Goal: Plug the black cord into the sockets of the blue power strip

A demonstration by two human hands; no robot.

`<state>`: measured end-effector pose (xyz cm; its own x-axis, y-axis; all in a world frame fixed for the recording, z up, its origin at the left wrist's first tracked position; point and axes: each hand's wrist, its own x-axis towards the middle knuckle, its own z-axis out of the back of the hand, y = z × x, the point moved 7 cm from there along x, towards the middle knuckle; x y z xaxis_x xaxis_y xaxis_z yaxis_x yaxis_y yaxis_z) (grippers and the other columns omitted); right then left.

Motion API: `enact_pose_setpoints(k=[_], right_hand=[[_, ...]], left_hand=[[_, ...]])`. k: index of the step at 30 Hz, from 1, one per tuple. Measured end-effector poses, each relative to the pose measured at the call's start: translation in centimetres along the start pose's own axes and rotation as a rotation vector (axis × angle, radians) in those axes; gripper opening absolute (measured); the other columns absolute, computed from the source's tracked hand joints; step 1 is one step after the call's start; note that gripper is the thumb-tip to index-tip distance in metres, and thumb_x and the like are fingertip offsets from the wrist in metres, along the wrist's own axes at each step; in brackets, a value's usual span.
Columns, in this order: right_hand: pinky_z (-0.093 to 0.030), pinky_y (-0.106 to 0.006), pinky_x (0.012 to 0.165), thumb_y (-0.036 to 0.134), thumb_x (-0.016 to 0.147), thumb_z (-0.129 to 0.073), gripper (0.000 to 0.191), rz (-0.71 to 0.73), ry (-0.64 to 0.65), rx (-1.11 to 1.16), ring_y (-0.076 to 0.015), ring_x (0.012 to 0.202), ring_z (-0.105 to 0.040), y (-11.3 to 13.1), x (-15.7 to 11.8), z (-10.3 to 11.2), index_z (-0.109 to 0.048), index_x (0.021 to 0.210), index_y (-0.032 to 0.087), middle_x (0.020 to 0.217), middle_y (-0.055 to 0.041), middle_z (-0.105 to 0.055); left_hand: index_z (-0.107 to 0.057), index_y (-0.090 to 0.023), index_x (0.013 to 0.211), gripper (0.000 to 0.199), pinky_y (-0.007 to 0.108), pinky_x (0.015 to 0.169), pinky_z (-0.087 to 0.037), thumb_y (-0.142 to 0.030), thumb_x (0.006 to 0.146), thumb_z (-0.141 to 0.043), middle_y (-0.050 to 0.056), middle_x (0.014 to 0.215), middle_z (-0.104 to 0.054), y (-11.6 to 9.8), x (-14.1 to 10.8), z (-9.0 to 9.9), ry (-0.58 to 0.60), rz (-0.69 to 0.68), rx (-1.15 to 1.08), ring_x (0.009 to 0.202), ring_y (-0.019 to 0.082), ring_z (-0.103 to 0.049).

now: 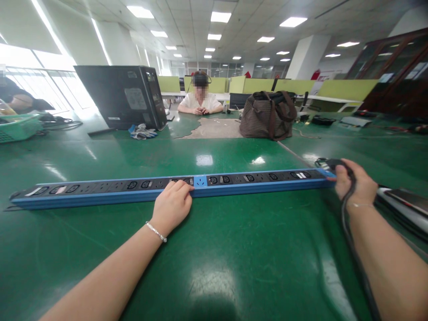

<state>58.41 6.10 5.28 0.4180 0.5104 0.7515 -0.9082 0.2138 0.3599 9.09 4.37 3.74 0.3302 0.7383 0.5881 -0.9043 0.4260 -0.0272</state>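
A long blue-and-black power strip [234,191] with several sockets in a row lies across the green table. My left hand [173,200] is closed over its front edge, just left of the blue socket [200,181], fingertips on the top face. At the strip's right end, my right hand [357,183] grips a black plug [333,164] on a thick black power cord [349,240]. The cord hangs down past my right wrist. Whether the plug touches the strip's end cannot be made out.
A black computer case [123,98] stands at the back left, gloves [143,132] beside it. A brown bag [267,116] sits at the back right. A person [200,100] sits opposite. At far left is a green basket [20,129]; a silver-and-black object [406,205] lies at right.
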Motion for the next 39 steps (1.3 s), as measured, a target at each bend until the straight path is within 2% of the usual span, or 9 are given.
enact_pose_setpoints(k=[3, 6, 9, 14, 19, 25, 28, 34, 39], right_hand=[[-0.047, -0.029, 0.074, 0.041, 0.077, -0.049, 0.043, -0.075, 0.063, -0.011, -0.0219, 0.084, -0.063, 0.5, -0.2, -0.1, -0.064, 0.113, 0.022, 0.101, -0.0089, -0.068], [-0.046, -0.03, 0.079, 0.043, 0.077, -0.048, 0.046, -0.036, 0.065, 0.016, -0.0227, 0.09, -0.062, 1.9, -0.4, 0.1, -0.063, 0.115, 0.022, 0.107, -0.008, -0.067], [-0.047, -0.031, 0.077, 0.043, 0.077, -0.048, 0.047, -0.013, 0.061, 0.005, -0.0234, 0.087, -0.063, 2.7, -0.5, 0.2, -0.064, 0.115, 0.022, 0.101, -0.0085, -0.069], [-0.048, -0.032, 0.077, 0.043, 0.076, -0.048, 0.047, -0.004, 0.063, 0.016, -0.0233, 0.084, -0.063, 2.8, -0.5, 0.2, -0.064, 0.113, 0.021, 0.094, -0.0086, -0.07], [-0.048, -0.035, 0.077, 0.042, 0.072, -0.049, 0.038, -0.015, 0.116, 0.008, -0.0245, 0.082, -0.063, 3.5, -0.4, -0.3, -0.067, 0.099, 0.022, 0.088, -0.0077, -0.07], [-0.045, -0.029, 0.067, 0.036, 0.076, -0.049, 0.03, 0.175, 0.294, 0.059, -0.0214, 0.073, -0.062, 8.0, -1.2, -0.9, -0.063, 0.099, 0.023, 0.079, -0.0061, -0.068], [-0.045, -0.028, 0.065, 0.035, 0.078, -0.048, 0.029, 0.263, 0.343, 0.097, -0.0199, 0.069, -0.061, 9.5, -2.0, -1.2, -0.063, 0.099, 0.021, 0.077, -0.0055, -0.067], [-0.044, -0.028, 0.06, 0.036, 0.079, -0.047, 0.031, 0.359, 0.334, 0.114, -0.0197, 0.066, -0.061, 9.8, -2.8, -2.0, -0.062, 0.102, 0.021, 0.077, -0.0047, -0.066], [-0.046, -0.03, 0.063, 0.037, 0.082, -0.044, 0.035, 0.419, 0.346, 0.099, -0.0211, 0.069, -0.062, 10.3, -3.1, -2.2, -0.061, 0.107, 0.019, 0.081, -0.0056, -0.067]], left_hand=[[-0.065, -0.019, 0.09, 0.023, 0.033, 0.08, -0.045, -0.017, 0.083, -0.043, 0.004, 0.088, -0.064, 0.0, 0.0, 0.0, -0.009, 0.0, 0.005, 0.082, 0.02, -0.053], [-0.065, -0.019, 0.09, 0.023, 0.033, 0.08, -0.045, -0.017, 0.083, -0.043, 0.004, 0.088, -0.064, 0.0, 0.0, 0.0, -0.01, -0.01, 0.005, 0.082, 0.02, -0.053], [-0.065, -0.019, 0.089, 0.023, 0.033, 0.08, -0.045, -0.017, 0.083, -0.043, 0.004, 0.088, -0.064, 0.0, 0.0, 0.0, -0.014, -0.01, 0.001, 0.082, 0.02, -0.053], [-0.065, -0.019, 0.09, 0.023, 0.033, 0.08, -0.045, -0.017, 0.083, -0.043, 0.004, 0.088, -0.064, 0.0, 0.0, 0.1, -0.015, -0.006, -0.003, 0.082, 0.02, -0.053], [-0.065, -0.019, 0.09, 0.024, 0.034, 0.08, -0.046, -0.018, 0.083, -0.042, 0.004, 0.088, -0.064, 0.0, 0.0, 0.1, -0.021, -0.004, -0.005, 0.082, 0.02, -0.053], [-0.065, -0.019, 0.09, 0.025, 0.034, 0.079, -0.046, -0.018, 0.084, -0.041, 0.005, 0.089, -0.064, 0.0, 0.0, 0.1, -0.007, 0.001, -0.007, 0.083, 0.02, -0.053], [-0.065, -0.019, 0.09, 0.024, 0.034, 0.079, -0.046, -0.018, 0.084, -0.041, 0.005, 0.089, -0.064, 0.0, 0.0, 0.1, -0.005, 0.006, -0.01, 0.083, 0.02, -0.053], [-0.065, -0.019, 0.09, 0.024, 0.034, 0.079, -0.046, -0.018, 0.083, -0.042, 0.005, 0.088, -0.064, 0.0, 0.1, 0.0, 0.001, 0.005, -0.009, 0.082, 0.02, -0.052], [-0.065, -0.018, 0.09, 0.024, 0.033, 0.081, -0.045, -0.018, 0.084, -0.041, 0.005, 0.088, -0.064, 0.0, 0.1, 0.0, 0.006, -0.003, -0.008, 0.083, 0.02, -0.052]])
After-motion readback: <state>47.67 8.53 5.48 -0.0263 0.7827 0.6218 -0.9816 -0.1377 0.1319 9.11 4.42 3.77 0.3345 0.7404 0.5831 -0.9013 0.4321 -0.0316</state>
